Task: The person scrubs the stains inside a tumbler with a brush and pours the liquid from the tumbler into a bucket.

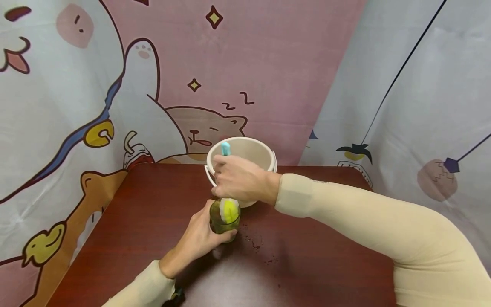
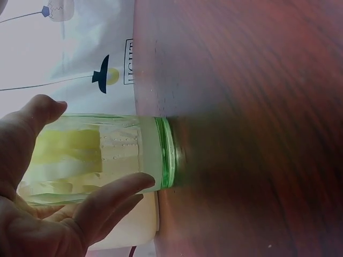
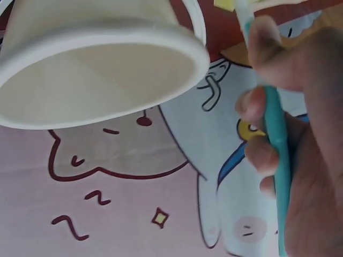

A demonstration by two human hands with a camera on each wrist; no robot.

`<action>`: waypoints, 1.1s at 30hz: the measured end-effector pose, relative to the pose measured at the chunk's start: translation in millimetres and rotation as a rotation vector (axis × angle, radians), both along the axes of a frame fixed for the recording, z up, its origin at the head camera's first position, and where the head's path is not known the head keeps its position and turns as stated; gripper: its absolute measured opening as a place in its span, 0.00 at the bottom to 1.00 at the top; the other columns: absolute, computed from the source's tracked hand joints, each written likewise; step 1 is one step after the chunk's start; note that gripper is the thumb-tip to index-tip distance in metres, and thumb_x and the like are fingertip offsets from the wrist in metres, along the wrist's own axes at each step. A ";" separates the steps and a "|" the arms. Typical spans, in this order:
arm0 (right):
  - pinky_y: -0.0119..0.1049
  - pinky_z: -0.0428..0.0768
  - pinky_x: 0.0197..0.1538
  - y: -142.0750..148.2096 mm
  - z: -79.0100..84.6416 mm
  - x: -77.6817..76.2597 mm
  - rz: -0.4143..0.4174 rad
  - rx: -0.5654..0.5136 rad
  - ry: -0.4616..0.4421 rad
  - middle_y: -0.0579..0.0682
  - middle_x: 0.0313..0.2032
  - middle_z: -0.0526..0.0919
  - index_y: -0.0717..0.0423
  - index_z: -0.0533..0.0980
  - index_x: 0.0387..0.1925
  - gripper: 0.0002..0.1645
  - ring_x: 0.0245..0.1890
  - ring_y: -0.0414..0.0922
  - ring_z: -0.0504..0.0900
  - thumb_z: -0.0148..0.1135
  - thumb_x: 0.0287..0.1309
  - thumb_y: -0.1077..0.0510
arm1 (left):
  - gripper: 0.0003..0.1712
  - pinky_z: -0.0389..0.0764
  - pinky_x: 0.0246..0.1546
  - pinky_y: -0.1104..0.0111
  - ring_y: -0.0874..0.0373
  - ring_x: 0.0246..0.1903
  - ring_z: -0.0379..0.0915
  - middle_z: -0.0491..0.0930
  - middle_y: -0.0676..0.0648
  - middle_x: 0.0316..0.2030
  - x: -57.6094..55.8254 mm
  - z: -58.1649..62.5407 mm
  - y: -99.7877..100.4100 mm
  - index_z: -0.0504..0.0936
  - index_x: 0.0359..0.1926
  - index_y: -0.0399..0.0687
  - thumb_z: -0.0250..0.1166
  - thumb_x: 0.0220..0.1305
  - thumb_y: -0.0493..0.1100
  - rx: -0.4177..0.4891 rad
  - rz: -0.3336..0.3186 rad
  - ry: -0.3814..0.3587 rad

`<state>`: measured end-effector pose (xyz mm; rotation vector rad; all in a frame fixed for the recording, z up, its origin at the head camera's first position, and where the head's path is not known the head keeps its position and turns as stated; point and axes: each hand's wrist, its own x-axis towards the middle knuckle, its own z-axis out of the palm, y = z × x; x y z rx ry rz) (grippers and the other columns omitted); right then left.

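Left hand: we see it gripping a green glass
Right hand: holding a turquoise brush (its yellow sponge sits inside)
Bucket: just behind

Glass: clear green, upright, thick-based, drops beading the wall. Base at the surface, contact unclear. Brush: teal handle rising above the glass's mouth; yellow-and-white sponge head inside, clear of the bottom.
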<state>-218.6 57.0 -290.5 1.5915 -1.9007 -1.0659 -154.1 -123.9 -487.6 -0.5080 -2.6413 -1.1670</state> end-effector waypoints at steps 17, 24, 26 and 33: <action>0.48 0.74 0.57 46.0 -1.4 -44.4 -0.232 -0.208 -0.557 0.38 0.34 0.94 0.34 0.86 0.43 0.15 0.39 0.46 0.91 0.83 0.66 0.36 | 0.47 0.92 0.53 0.59 0.57 0.49 0.90 0.91 0.52 0.51 -0.9 3.9 3.7 0.76 0.67 0.52 0.94 0.54 0.56 -0.023 0.008 -0.045; 0.50 0.72 0.57 49.1 -12.3 -43.9 -0.228 -0.281 -0.653 0.40 0.29 0.92 0.35 0.84 0.43 0.16 0.36 0.45 0.90 0.83 0.66 0.36 | 0.48 0.91 0.52 0.59 0.57 0.49 0.90 0.91 0.52 0.51 -1.0 4.4 1.2 0.77 0.67 0.52 0.94 0.53 0.56 -0.016 0.015 -0.027; 0.50 0.72 0.58 47.7 -14.5 -42.2 -0.220 -0.291 -0.655 0.39 0.30 0.93 0.35 0.84 0.43 0.16 0.37 0.44 0.91 0.83 0.66 0.36 | 0.48 0.91 0.52 0.59 0.58 0.49 0.89 0.91 0.52 0.50 -1.3 4.3 0.6 0.77 0.67 0.52 0.95 0.53 0.56 -0.013 0.020 -0.020; 0.49 0.72 0.59 41.5 -22.2 -29.4 -0.182 -0.251 -0.545 0.39 0.37 0.93 0.35 0.87 0.45 0.17 0.44 0.44 0.91 0.83 0.66 0.35 | 0.46 0.90 0.50 0.63 0.60 0.47 0.88 0.90 0.54 0.49 0.3 1.8 0.9 0.77 0.66 0.53 0.95 0.54 0.55 -0.002 0.016 -0.030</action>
